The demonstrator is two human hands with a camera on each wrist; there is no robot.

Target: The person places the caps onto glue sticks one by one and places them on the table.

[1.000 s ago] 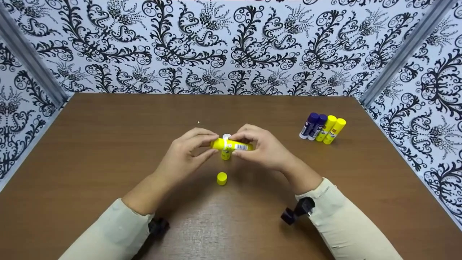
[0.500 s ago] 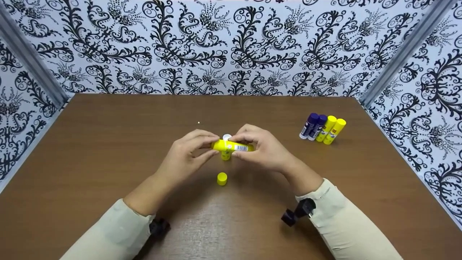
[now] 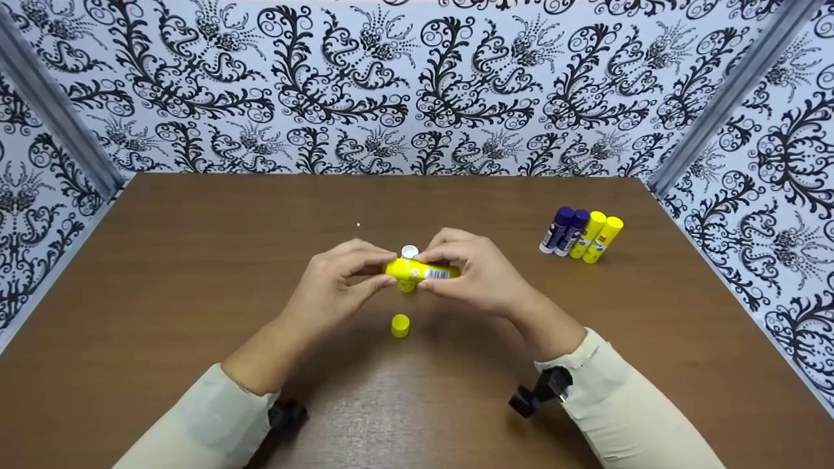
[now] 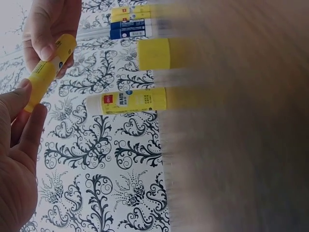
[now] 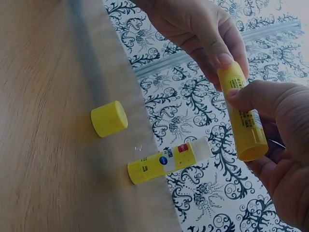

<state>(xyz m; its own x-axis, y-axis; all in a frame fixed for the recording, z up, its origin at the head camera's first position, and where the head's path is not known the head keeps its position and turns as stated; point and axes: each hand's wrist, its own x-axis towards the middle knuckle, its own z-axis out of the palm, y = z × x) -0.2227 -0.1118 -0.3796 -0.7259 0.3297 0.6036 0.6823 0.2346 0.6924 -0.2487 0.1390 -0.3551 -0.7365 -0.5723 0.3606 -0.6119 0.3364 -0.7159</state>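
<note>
Both hands hold one yellow glue stick (image 3: 427, 271) level above the table. My left hand (image 3: 342, 280) pinches its capped end between thumb and fingers. Around the barrel with the barcode label, the thumb and fingers of my right hand (image 3: 482, 273) are curled. Just behind and below it stands a second, uncapped yellow glue stick (image 5: 166, 163), upright with its white top showing; in the head view the held one partly covers it. A loose yellow cap (image 3: 401, 326) sits on the table nearer to me.
Two purple-and-white glue sticks (image 3: 564, 231) and two capped yellow glue sticks (image 3: 596, 237) stand in a row at the right on the brown table (image 3: 195, 260). A tiny white speck (image 3: 358, 225) lies left of centre. Patterned walls (image 3: 417, 85) enclose the back and sides.
The hands and the held glue stick keep nearly the same pose. The whole head view has shifted slightly, with everything a little lower in it now.
</note>
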